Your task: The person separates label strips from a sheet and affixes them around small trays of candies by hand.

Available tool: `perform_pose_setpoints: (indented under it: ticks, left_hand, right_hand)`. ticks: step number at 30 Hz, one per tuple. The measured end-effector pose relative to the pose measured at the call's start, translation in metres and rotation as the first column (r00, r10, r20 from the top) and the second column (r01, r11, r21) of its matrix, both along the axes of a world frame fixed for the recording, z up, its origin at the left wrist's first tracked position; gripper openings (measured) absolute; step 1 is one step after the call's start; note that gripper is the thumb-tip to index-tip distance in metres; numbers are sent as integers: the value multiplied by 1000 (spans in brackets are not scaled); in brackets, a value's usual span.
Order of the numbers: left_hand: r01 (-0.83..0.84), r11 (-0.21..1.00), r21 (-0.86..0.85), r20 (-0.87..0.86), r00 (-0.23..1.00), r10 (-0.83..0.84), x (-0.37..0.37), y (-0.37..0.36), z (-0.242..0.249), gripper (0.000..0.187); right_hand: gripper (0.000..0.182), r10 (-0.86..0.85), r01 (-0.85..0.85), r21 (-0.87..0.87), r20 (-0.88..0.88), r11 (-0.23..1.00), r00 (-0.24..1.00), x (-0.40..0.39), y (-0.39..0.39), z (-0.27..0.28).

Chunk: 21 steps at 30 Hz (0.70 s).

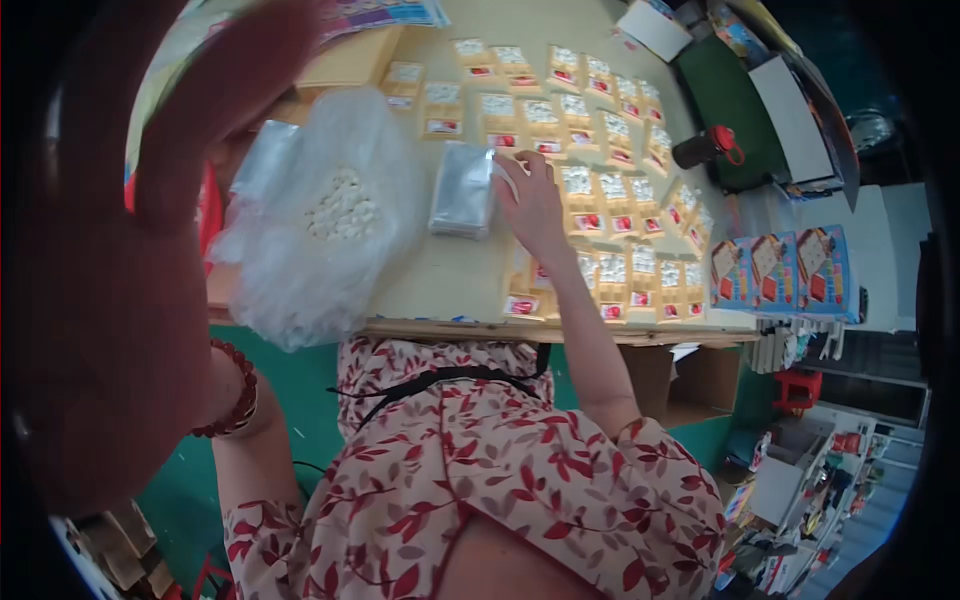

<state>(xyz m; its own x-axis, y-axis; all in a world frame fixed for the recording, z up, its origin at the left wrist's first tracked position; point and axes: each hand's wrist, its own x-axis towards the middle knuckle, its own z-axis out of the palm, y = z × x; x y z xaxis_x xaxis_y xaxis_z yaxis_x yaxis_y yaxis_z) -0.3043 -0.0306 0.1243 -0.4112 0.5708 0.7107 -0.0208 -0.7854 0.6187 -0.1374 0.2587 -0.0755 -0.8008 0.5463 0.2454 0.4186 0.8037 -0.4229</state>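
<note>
My left hand is very close to the camera, large and blurred along the left side, with its fingers stretched out and apart. It holds nothing I can see, and a red bead bracelet circles its wrist. On the table, my right hand is at the right edge of a stack of flat silver bags. Its fingers are bent and seem to pinch the edge of a silver bag, partly hidden by the fingers. To the left of the stack, a clear plastic bag lies open around a pile of small white pieces.
Rows of small yellow trays with white pieces and red labels cover the table's middle and right. A dark bottle with a red lid lies near the right edge. Blue printed boxes stand at the right corner. A cardboard box sits below.
</note>
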Motion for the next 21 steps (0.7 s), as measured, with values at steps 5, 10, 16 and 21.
perform_pose_setpoints:
  ticks: [5, 10, 16, 21]
  left_hand:
    - [-4, 996, 88, -62, 998, 9, -7, 2, 5, 64]
    - [-64, 965, 255, -210, 970, 120, -62, -21, 15, 64]
    - [-59, 952, 299, -236, 963, 134, -11, -39, 8, 64]
    - [-66, 968, 242, -209, 971, 118, -2, 37, 33, 64]
  right_hand:
    - [36, 9, -1, 127, -61, 992, 998, 2, -4, -1]
    - [43, 66, -70, 51, 75, 996, 995, 12, 1, -14]
    - [43, 13, -13, -145, 0, 989, 1000, 21, 1, -5]
    - [43, 48, -54, -139, -51, 989, 998, 26, -5, -6]
